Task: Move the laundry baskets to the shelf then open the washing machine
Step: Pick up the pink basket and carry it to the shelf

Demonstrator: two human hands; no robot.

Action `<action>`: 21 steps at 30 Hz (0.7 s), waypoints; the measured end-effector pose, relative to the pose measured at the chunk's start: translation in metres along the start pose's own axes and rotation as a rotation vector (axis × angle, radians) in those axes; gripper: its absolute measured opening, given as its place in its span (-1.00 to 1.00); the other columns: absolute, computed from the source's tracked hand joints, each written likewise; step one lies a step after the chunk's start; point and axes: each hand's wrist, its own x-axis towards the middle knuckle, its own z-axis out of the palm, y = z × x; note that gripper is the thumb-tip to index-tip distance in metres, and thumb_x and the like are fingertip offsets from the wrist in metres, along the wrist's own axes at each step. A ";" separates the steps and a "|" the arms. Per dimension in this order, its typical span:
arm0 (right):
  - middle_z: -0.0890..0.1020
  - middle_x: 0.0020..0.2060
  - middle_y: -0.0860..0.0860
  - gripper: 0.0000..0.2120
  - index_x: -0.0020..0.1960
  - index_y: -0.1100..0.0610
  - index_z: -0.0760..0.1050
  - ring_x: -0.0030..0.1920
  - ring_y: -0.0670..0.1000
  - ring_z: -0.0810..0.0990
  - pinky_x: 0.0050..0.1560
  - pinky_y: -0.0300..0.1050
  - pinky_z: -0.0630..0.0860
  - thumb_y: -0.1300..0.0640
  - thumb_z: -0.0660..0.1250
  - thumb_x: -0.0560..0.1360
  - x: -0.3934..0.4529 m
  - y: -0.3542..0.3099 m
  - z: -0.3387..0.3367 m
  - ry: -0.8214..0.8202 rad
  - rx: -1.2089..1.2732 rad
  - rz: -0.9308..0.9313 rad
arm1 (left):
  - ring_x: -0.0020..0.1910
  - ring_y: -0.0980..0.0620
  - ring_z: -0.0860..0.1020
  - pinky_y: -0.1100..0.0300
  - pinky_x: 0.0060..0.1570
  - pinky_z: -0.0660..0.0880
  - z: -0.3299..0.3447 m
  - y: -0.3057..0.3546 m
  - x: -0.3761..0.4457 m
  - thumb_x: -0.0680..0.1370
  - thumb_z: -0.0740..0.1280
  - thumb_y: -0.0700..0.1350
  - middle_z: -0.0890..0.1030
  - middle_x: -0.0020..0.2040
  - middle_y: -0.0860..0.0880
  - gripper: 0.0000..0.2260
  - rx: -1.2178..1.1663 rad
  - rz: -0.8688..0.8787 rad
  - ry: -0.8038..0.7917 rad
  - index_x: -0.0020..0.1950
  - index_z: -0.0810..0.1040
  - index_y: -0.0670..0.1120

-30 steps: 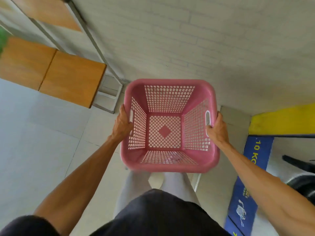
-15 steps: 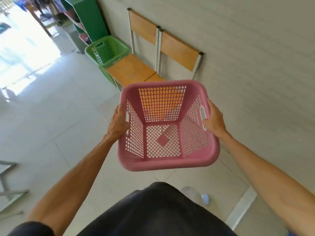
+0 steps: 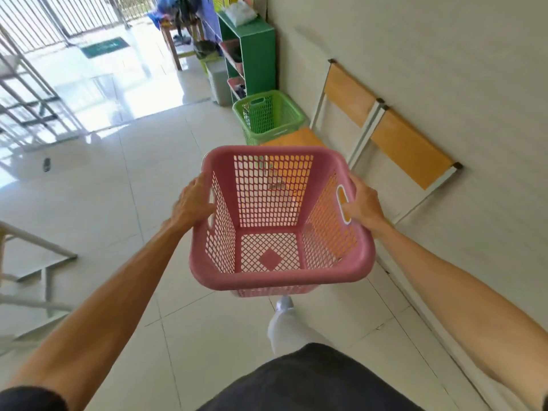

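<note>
An empty pink laundry basket (image 3: 278,280) hangs in the air in front of me, tilted slightly forward. My left hand (image 3: 192,204) grips its left handle and my right hand (image 3: 363,206) grips its right handle. A green laundry basket (image 3: 268,115) stands on the floor ahead by the wall, just past the wooden chairs. Behind it rises a green shelf unit (image 3: 252,51) with items in its compartments. No washing machine is in view.
Two wooden chairs (image 3: 385,137) with white frames stand along the right wall. A grey bin (image 3: 218,81) sits left of the shelf. Metal frames (image 3: 32,262) stand at the left. Tiled floor (image 3: 118,188) stretches ahead toward a bright doorway.
My view has swung left from the wall and washing machine corner toward the room. The pink basket stays held in both hands; the green basket and shelf have come into view.
</note>
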 end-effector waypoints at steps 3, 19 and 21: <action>0.57 0.29 0.11 -0.15 0.54 0.01 0.27 0.21 0.17 0.59 0.20 0.09 0.57 0.15 0.43 0.28 0.057 -0.019 0.022 -0.062 -0.077 -0.019 | 0.23 -0.28 0.54 -0.17 0.06 0.54 -0.012 -0.022 0.038 0.45 0.52 -0.13 0.53 0.35 -0.23 -0.28 -0.003 -0.041 0.016 0.53 0.26 -0.15; 0.59 0.04 0.08 -0.50 0.38 0.08 0.38 -0.09 0.15 0.61 -0.14 0.07 0.60 0.03 0.40 0.48 0.358 -0.161 0.138 -0.097 -0.127 -0.156 | 0.10 -0.29 0.59 -0.22 -0.01 0.56 -0.081 -0.120 0.314 0.46 0.48 -0.12 0.56 0.23 -0.22 -0.34 0.013 -0.274 0.059 0.46 0.25 -0.15; 0.59 0.00 0.08 -0.53 0.33 0.13 0.41 -0.11 0.15 0.61 -0.15 0.05 0.58 0.12 0.42 0.46 0.384 -0.179 0.156 -0.076 -0.104 -0.117 | 0.04 -0.27 0.60 -0.18 -0.06 0.55 -0.084 -0.136 0.349 0.48 0.45 -0.14 0.57 0.13 -0.20 -0.38 -0.009 -0.309 0.073 0.45 0.23 -0.18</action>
